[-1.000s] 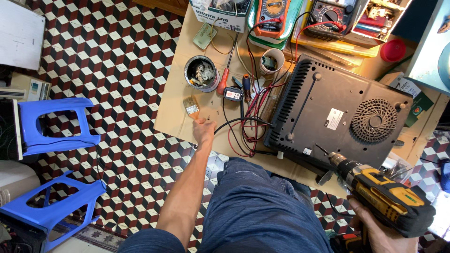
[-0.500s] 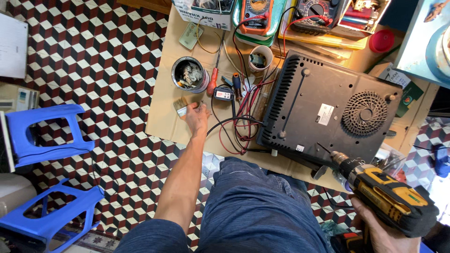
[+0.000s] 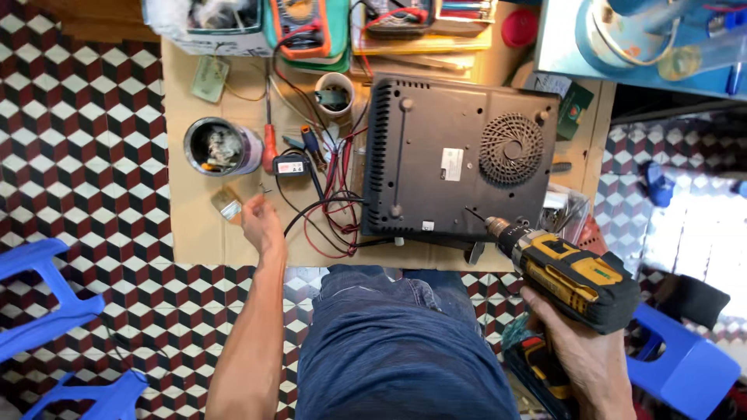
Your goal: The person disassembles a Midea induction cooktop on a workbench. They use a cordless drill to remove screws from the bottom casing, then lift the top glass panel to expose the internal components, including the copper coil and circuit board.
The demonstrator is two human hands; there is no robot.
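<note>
A black cooktop (image 3: 455, 155) lies bottom-up on a sheet of cardboard (image 3: 198, 233), its round fan grille at the right. My right hand (image 3: 580, 354) grips a yellow and black cordless drill (image 3: 572, 276), whose bit rests on the cooktop's near edge. My left hand (image 3: 261, 222) reaches over the cardboard with fingers pinched, beside a small paintbrush (image 3: 228, 206). Whether it holds a small part I cannot tell. A metal can (image 3: 220, 146) of bits stands just beyond it.
Red and black leads (image 3: 331, 206), a red-handled screwdriver (image 3: 269, 144), a small cup (image 3: 334, 93) and two multimeters (image 3: 299, 27) crowd the far side. Blue plastic stools (image 3: 39, 311) stand at left and right on the patterned tile floor. My jeans-clad knee (image 3: 397, 350) is below.
My left hand has drawn back from the leads toward the cardboard's near left. The view has shifted, and the drill stays in my right hand.
</note>
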